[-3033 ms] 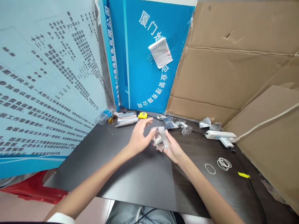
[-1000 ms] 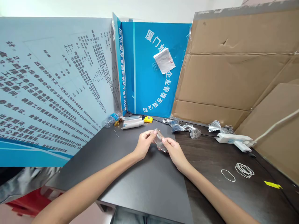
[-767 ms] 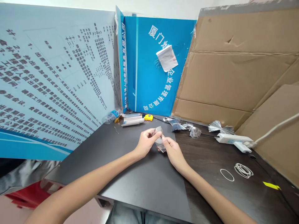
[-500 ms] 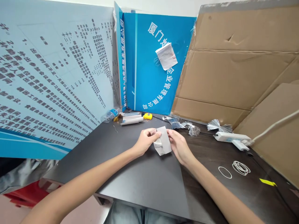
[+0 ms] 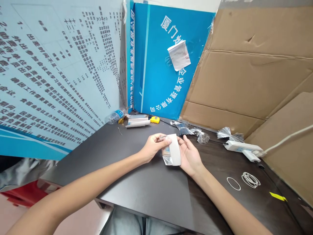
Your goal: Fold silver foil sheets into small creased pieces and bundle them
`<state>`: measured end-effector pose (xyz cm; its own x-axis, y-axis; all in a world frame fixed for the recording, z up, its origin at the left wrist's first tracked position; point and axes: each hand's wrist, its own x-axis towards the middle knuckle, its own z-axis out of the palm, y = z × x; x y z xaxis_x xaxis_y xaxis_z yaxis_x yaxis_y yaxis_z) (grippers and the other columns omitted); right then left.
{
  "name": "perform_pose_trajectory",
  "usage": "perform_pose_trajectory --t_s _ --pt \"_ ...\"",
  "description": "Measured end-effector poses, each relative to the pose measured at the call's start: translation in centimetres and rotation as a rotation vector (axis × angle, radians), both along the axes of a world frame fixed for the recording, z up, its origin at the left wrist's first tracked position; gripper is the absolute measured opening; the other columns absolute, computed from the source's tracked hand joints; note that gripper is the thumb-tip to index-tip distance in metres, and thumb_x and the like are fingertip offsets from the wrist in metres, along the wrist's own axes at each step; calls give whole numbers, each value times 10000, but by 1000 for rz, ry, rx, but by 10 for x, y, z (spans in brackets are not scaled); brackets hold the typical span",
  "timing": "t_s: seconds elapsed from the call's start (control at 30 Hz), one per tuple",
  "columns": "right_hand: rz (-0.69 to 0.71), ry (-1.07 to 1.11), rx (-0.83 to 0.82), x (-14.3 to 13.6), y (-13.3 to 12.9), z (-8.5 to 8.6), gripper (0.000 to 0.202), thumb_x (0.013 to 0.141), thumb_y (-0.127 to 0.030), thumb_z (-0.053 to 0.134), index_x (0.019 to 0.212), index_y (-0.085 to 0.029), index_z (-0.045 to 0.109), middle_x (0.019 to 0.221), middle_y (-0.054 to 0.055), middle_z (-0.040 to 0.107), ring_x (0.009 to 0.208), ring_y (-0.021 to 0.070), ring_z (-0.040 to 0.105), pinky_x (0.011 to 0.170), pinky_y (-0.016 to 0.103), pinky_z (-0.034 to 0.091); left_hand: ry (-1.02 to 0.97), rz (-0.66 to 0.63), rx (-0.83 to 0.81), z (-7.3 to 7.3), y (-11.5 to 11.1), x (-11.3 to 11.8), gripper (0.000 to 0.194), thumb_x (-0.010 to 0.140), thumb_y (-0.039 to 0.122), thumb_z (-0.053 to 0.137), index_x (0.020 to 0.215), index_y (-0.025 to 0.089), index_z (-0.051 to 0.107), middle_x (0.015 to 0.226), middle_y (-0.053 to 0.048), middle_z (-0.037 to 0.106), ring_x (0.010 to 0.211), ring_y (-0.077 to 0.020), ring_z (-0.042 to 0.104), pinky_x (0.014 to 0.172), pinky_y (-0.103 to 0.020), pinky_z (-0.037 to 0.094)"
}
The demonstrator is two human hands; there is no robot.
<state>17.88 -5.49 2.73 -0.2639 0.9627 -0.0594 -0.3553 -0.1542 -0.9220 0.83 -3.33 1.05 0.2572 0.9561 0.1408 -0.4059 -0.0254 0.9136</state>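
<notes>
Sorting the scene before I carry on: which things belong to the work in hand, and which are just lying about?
In hand:
- white-and-silver sheet, pinched by the left hand, right hand at its edge

Apparently just lying about:
- bottle
- yellow tape measure
- silvery bundles
- white rings
- power strip

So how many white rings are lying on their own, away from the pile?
1: the loose white ring, just left of the pile of rings. The piled ones overlap, so some there may be hidden.
</notes>
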Motion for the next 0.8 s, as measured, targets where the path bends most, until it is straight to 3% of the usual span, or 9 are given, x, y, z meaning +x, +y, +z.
perform_pose_trajectory --t_s 0.17,0.33,0.6,0.7,0.8 --pt "41 30 23 0 -4 -1 422 810 -570 818 1052 -245 700 1066 75 791 983 299 743 845 424 589 9 -37 15 1 0 0 429 696 443 967 880 140 725 822 -31 720 740 -147 661 730 -270 497" --pt "-45 50 49 -5 -8 -3 460 712 -490 941 984 -235 672 1000 40 762 864 215 719 808 340 578 94 92 65 -1 -5 5 447 705 478 946 895 138 727 811 -18 681 723 -137 606 688 -257 458" --pt "-121 24 52 -1 -1 -10 437 776 -530 873 1050 -226 721 1022 36 765 872 201 690 768 302 554 -93 189 -125 1 -6 8 489 683 454 950 969 169 674 837 7 656 746 -135 614 701 -256 486" --pt "-121 -36 74 -1 -2 -12 453 732 -458 921 1069 -223 731 1038 31 760 872 182 679 738 283 554 -152 258 -127 3 -4 7 513 666 460 955 965 189 637 869 12 664 781 -136 625 718 -256 512" --pt "-205 -113 94 -6 -2 -16 510 722 -476 919 1130 -223 748 1119 54 776 932 207 694 724 293 568 -186 234 -108 4 -5 7 525 670 464 956 959 199 607 860 23 657 780 -124 618 735 -250 524"
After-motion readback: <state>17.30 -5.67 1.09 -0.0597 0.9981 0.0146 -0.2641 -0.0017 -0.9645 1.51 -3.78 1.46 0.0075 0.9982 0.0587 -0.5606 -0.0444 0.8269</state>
